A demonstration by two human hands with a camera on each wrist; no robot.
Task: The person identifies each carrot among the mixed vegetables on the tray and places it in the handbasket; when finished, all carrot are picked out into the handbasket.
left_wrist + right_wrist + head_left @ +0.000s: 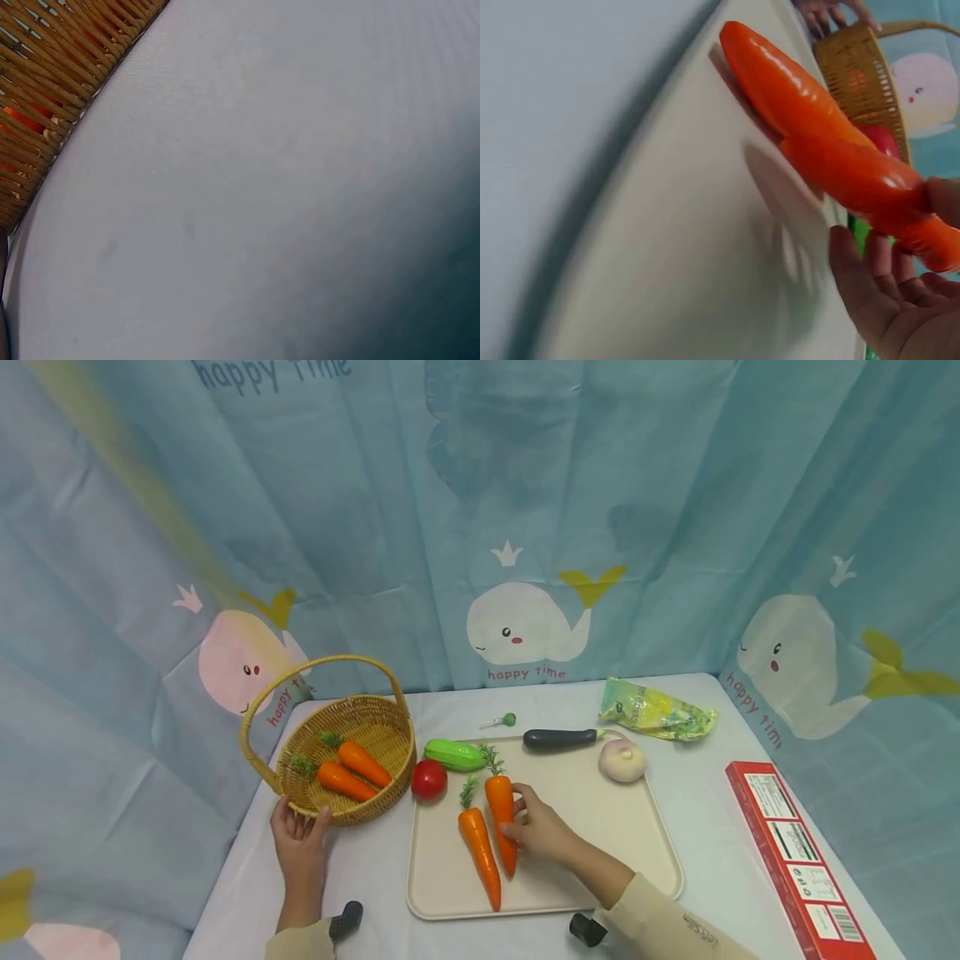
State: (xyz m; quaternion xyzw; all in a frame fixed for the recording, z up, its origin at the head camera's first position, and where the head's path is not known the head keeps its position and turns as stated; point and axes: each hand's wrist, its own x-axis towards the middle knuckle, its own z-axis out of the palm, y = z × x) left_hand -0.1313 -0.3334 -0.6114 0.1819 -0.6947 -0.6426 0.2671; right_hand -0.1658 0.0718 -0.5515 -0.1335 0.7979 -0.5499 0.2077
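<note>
In the head view my right hand [543, 829] pinches an orange carrot [500, 810] with a green top, over a beige tray [600, 881]. In the right wrist view, the thumb is on one side of this carrot [862, 180], the fingers on the other. Its tip casts a shadow on the tray. Another carrot [480, 852] lies beside it on the left. My left hand [302, 847] grips the near edge of a wicker basket [375, 714], by the handle's base. Two carrots [363, 763] lie inside. The left wrist view shows mostly tablecloth and the basket's side [60, 67].
Around the tray's far edge lie a red tomato [429, 780], a green vegetable [455, 755], an eggplant [558, 740] and a garlic bulb [622, 761]. Behind are a lollipop [508, 719] and a yellow-green packet [660, 712]. A red box [798, 860] lies at the right.
</note>
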